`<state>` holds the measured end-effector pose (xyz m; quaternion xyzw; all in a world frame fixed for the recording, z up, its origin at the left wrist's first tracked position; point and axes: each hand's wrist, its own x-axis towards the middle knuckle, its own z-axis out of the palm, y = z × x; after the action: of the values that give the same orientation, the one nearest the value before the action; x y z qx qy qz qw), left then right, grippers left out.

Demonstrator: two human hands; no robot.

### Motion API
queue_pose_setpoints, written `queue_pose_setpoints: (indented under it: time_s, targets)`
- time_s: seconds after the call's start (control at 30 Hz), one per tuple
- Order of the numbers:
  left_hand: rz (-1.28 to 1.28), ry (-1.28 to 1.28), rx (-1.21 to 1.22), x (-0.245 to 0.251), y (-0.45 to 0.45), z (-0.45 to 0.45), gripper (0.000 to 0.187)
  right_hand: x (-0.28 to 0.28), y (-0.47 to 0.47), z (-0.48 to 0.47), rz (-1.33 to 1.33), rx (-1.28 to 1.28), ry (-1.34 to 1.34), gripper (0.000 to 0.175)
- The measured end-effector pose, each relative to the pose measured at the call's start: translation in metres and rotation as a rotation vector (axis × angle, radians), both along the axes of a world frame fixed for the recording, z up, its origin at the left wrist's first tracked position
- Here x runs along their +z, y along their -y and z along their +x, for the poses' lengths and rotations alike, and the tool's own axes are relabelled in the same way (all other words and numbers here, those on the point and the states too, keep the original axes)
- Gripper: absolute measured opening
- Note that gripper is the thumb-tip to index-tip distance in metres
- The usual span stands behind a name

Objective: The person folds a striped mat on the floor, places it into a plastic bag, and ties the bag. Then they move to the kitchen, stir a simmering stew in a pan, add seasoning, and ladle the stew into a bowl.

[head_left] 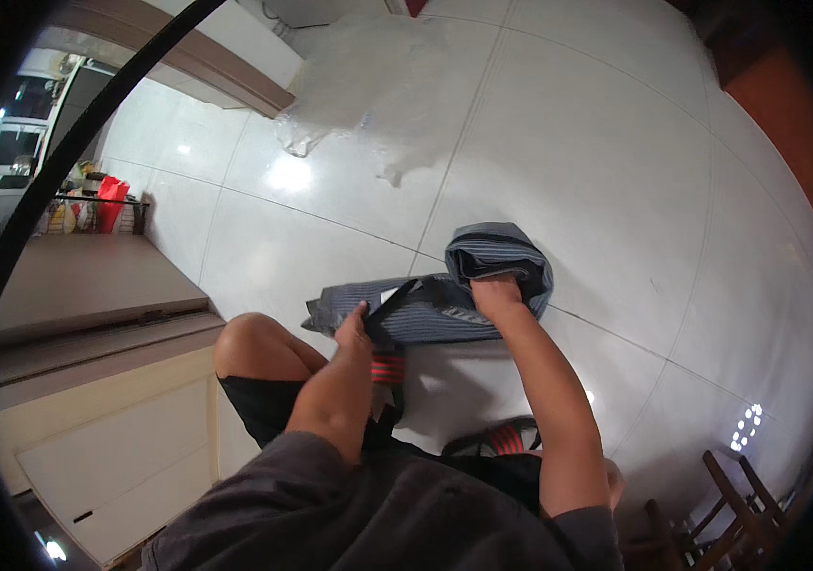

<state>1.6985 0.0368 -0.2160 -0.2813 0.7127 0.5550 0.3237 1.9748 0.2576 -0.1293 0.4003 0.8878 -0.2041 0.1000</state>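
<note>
A grey-blue striped fabric item (442,325), long and partly rolled, lies on the tiled floor before me. Its right end forms a thick open roll (499,239) with a dark inside. My right hand (498,296) reaches into that roll, so its fingers are hidden. At the left part of the fabric, my left hand (354,330) rests against the near edge beside a black strap (394,301); its thumb points up, and the other fingers cannot be made out. A small white tag (388,294) shows near the strap.
Clear plastic sheeting (378,93) lies on the floor farther ahead. A cabinet (92,285) stands at the left, and a dark wooden stool (728,499) at the lower right. My feet wear sandals with red-striped straps (506,439), close to the fabric.
</note>
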Motion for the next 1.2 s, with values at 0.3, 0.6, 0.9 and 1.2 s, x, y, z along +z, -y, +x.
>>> queue_pose_setpoints:
  time_s: [0.3,0.6,0.9,1.2]
  targets:
    - [0.078,-0.392,-0.855,0.037,-0.100,-0.012,0.044,0.006,0.027,0.043,-0.181,-0.048,-0.147,0.056]
    - [-0.012,-0.833,-2.564,0.125,-0.219,0.053,0.043,0.105,0.031,0.034,-0.516,-0.110,-0.159,0.062]
    - [0.346,-0.477,-2.340,0.107,-0.214,0.106,0.079,0.089,0.038,0.039,-0.415,0.092,-0.097,0.058]
    - [-0.091,-0.458,-2.167,0.130,-0.197,0.117,0.130,0.033,0.000,0.028,-0.371,-0.100,-0.120,0.056]
